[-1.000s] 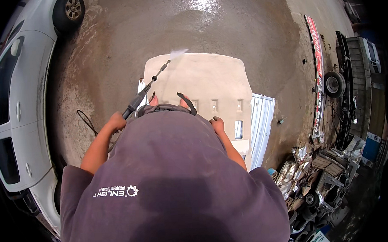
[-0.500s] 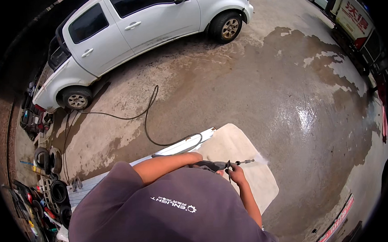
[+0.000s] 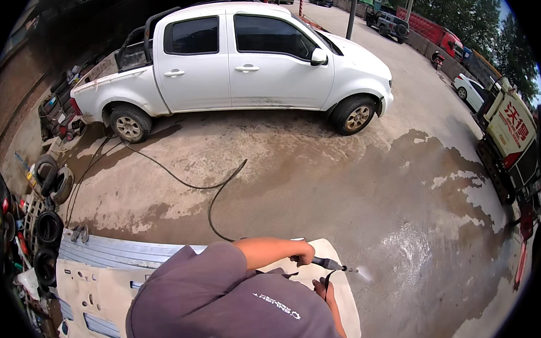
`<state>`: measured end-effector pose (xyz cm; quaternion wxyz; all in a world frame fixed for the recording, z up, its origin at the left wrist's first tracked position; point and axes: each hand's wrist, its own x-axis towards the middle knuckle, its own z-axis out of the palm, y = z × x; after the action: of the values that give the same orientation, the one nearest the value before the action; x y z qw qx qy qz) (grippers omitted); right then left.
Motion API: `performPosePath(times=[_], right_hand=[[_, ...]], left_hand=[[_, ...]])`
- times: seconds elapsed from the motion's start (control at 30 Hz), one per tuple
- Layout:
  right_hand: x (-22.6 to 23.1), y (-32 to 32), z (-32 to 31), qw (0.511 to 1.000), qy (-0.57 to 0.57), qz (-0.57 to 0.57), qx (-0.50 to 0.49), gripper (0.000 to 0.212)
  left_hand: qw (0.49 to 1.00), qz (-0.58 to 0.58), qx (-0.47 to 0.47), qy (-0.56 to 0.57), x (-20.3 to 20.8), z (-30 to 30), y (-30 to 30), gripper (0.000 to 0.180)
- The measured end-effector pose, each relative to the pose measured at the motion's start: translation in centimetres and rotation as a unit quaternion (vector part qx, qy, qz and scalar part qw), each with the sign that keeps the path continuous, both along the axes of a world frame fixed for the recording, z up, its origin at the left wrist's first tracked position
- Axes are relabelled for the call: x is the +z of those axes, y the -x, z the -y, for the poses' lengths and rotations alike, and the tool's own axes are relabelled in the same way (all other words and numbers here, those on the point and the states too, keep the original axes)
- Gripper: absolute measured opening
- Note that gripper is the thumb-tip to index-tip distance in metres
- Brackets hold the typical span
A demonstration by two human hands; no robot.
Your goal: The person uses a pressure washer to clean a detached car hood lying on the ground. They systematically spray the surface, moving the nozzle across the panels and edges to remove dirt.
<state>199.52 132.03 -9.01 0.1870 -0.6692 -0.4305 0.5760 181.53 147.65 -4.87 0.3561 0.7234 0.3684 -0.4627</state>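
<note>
My left hand (image 3: 302,253) is closed round the rear of a black pressure-washer spray gun (image 3: 325,263). Its short lance points to the right, and white spray (image 3: 364,273) leaves the nozzle. My right hand (image 3: 321,288) is just below the gun, fingers curled on a thin black strap (image 3: 328,279) that rises toward it. Beneath both hands lies a beige sheet (image 3: 346,306) with rounded edges, partly hidden by my arms and shirt. A black hose (image 3: 214,202) curves over the concrete and passes behind my left forearm.
A white pickup truck (image 3: 229,79) stands ahead. Old tyres (image 3: 48,226) and assorted parts crowd the left side. Pale panels (image 3: 105,282) with cut-outs lie at lower left. Wet concrete (image 3: 400,199) spreads right, toward a tracked machine (image 3: 507,129).
The view has tilted up, showing more of the yard. The gun now points slightly downward to the right instead of level. My right hand has come off the gun's front to below it.
</note>
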Motion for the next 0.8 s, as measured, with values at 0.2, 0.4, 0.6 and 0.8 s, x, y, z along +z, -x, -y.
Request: performPosePath(times=[0.2,0.4,0.6,0.8], right_hand=[[-1.3,3.7,5.2,0.992,-0.034,0.034,-0.118,0.019],[-4.6,7.3,10.0,0.982,-0.077,0.108,-0.137,0.025],[-9.9,7.7,15.3,0.954,-0.166,0.247,-0.04,0.045],[-5.9,12.3,15.9,0.928,-0.216,0.302,0.023,0.038]], left_hand=[[0.998,0.064,-0.01,-0.003,2.7,4.6,6.2,0.014],[0.998,0.06,-0.029,0.01,-3.6,9.5,11.2,0.022],[0.993,0.06,-0.1,0.022,-2.5,12.5,13.8,0.024],[0.995,0.041,-0.094,-0.011,-0.6,14.6,17.2,0.024]])
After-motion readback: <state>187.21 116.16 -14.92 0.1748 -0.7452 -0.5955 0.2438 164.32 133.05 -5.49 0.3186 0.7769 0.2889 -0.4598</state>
